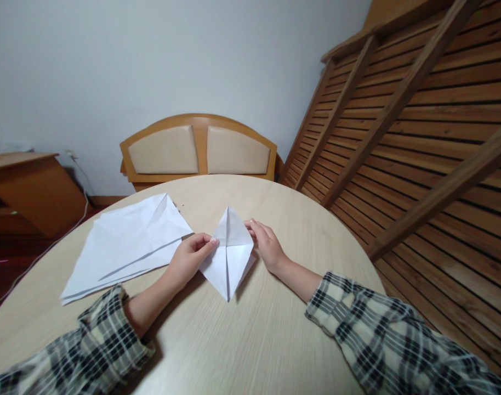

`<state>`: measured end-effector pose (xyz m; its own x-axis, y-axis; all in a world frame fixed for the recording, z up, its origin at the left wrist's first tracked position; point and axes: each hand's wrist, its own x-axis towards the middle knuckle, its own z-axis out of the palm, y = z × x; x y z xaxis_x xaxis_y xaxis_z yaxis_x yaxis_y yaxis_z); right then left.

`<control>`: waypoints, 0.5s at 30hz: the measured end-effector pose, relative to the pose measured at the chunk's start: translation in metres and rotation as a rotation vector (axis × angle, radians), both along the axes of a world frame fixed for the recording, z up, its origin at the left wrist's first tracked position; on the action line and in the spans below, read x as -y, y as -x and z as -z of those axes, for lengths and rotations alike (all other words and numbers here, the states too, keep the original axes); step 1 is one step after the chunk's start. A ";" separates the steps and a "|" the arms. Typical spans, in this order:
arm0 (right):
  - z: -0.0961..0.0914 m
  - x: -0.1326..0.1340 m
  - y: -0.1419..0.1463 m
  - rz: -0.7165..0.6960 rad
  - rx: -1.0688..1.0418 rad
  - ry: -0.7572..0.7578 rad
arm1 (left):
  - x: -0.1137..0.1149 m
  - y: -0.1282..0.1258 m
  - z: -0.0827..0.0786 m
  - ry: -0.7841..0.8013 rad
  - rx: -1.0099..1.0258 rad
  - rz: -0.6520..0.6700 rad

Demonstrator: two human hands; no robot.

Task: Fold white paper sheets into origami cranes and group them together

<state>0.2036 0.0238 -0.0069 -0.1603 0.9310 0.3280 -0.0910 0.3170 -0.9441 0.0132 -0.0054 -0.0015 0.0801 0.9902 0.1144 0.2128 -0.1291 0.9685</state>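
A white sheet of paper folded into a diamond shape (239, 233) is held a little above the round table, with a crease or slit running down its middle. My left hand (188, 258) pinches its left corner, thumb on top and the other fingers underneath. By the right corner is my right hand (268, 244), its fingers slightly bent and loosely apart. Some of those fingertips reach behind the paper's upper right edge, and no firm grip shows there. The underside of the folded paper is hidden.
Several loose white sheets (123, 241) lie on the table (275, 334) to the left, one with a folded corner. A padded headboard (201, 145) stands beyond the far edge. Wooden slatted panels (398, 142) lean at the right. A brown desk (32, 186) is at the left.
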 end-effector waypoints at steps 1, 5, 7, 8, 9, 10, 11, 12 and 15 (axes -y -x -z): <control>0.000 0.000 0.000 -0.012 0.011 0.009 | 0.000 0.000 0.000 0.002 0.002 0.001; -0.004 0.002 -0.001 0.005 0.087 -0.026 | 0.000 0.000 0.000 -0.008 -0.050 0.032; -0.006 0.004 -0.002 0.017 0.092 -0.054 | 0.001 -0.001 0.000 0.005 -0.069 0.065; -0.008 0.005 -0.002 0.017 0.090 -0.066 | 0.001 -0.001 0.000 0.019 -0.069 0.085; -0.009 0.006 -0.002 0.016 0.085 -0.076 | 0.001 -0.002 -0.001 0.034 -0.066 0.104; -0.009 0.007 -0.001 0.015 0.080 -0.084 | 0.001 -0.002 -0.001 0.045 -0.061 0.120; -0.010 0.008 -0.001 0.018 0.076 -0.090 | 0.002 -0.002 -0.001 0.052 -0.059 0.134; -0.010 0.008 0.000 0.027 0.074 -0.097 | 0.002 -0.002 0.000 0.052 -0.060 0.145; -0.009 0.009 0.001 0.087 0.072 -0.117 | 0.002 -0.002 0.001 0.043 -0.082 0.162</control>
